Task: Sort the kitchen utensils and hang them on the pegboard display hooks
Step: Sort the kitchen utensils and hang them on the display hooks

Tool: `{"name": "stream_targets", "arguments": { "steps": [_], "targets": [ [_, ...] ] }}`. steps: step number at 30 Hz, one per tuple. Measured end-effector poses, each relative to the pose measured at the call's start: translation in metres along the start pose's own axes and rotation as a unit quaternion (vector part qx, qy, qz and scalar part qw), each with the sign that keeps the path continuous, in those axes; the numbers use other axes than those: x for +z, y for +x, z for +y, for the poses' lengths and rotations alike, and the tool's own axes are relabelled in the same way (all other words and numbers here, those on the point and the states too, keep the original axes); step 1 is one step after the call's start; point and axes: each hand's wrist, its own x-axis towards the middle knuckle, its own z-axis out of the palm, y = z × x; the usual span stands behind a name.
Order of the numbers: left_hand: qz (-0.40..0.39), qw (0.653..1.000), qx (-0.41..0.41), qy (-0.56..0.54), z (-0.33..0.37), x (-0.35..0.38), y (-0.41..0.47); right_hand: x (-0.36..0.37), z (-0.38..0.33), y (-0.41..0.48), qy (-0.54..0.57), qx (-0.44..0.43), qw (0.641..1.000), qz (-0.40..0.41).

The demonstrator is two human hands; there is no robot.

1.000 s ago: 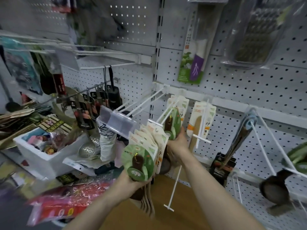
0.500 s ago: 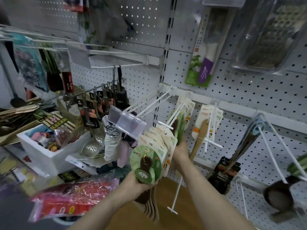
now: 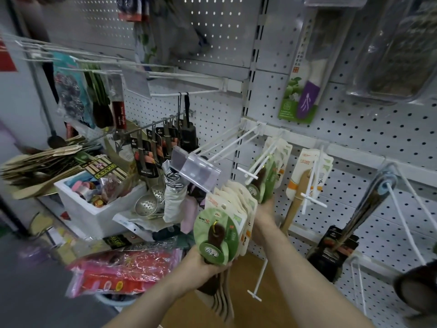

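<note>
Left hand [image 3: 201, 266] curled tight round handles of bundle of carded wooden utensils [image 3: 217, 233]. Cards fan upward with punch-holes toward hooks, judged so next one peels off easily. Forearm low, wrist cocked up. Right hand [image 3: 266, 209] reaches forward under green-carded utensil [image 3: 266, 183] on white display hook [image 3: 248, 173] (fingers hidden behind cards, so grip cannot be told), likely seating it among matching stock. Pegboard [image 3: 354, 143] behind. Cream-carded spatulas [image 3: 305, 176] hang on neighbouring hook.
</note>
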Motion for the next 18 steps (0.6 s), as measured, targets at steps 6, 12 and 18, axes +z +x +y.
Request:
{"name": "stream_targets", "arguments": {
  "steps": [6, 12, 18],
  "targets": [
    [0.032, 0.998, -0.046, 0.009, -0.019, 0.003, -0.013, -0.004, -0.026, -0.022, -0.043, 0.020, 0.998, -0.049],
    [0.056, 0.996, -0.045, -0.054, -0.032, 0.004, -0.014, -0.007, -0.018, -0.051, -0.132, -0.039, 0.979, -0.149],
    [0.096, 0.990, -0.037, -0.095, -0.036, 0.008, -0.012, -0.015, -0.011, -0.084, -0.164, -0.106, 0.954, -0.226]
  ]
}}
